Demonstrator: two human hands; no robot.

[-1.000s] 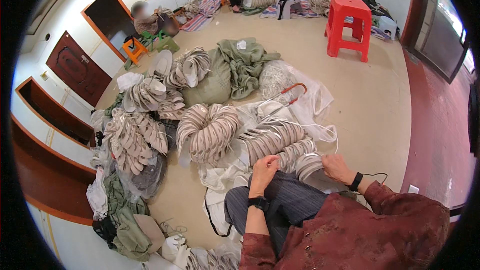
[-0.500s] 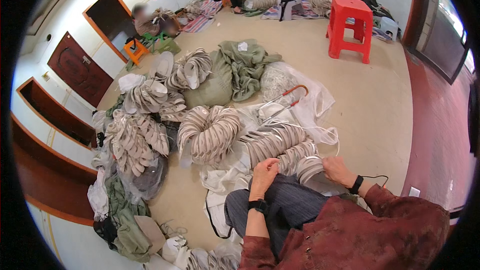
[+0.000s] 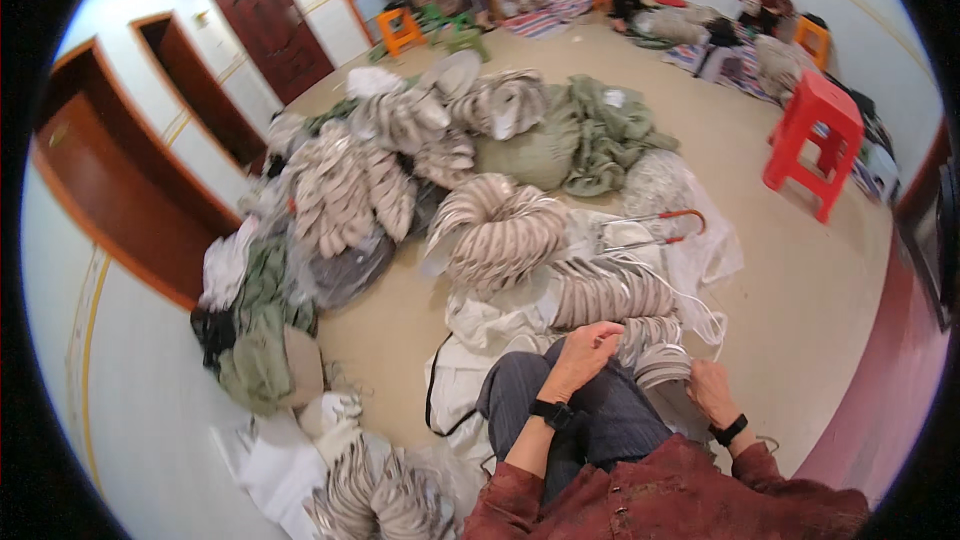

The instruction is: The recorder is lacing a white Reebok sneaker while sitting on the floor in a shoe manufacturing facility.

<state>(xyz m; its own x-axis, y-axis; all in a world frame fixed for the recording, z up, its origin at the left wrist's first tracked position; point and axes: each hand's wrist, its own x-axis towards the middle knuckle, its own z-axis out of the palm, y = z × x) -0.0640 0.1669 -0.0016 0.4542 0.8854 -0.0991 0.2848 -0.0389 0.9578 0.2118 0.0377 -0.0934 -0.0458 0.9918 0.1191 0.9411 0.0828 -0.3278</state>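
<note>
Low at the right, my right hand (image 3: 712,390) is closed at the edge of a small stack of curved grey-beige pieces (image 3: 663,365) with pale rims, shaped like cap brims. To its left, above my knee, my left hand (image 3: 586,354) has its fingertips drawn together in a pinch. Whatever lies between them is too small to make out. Just beyond both hands, a long row of the same curved pieces (image 3: 612,295) lies on white sheeting, with white cord (image 3: 700,305) looped at its right end.
A ring-shaped bundle of pieces (image 3: 500,235) and larger heaps (image 3: 345,195) spread leftward. Green sacks (image 3: 605,140) lie farther back, near a red-handled metal frame (image 3: 660,222). A red stool (image 3: 815,145) stands at the right. Several people sit along the far wall.
The view has swung left, so the room and heaps sit farther right in the picture. My left hand is a little closer to my right, which stays at the small stack.
</note>
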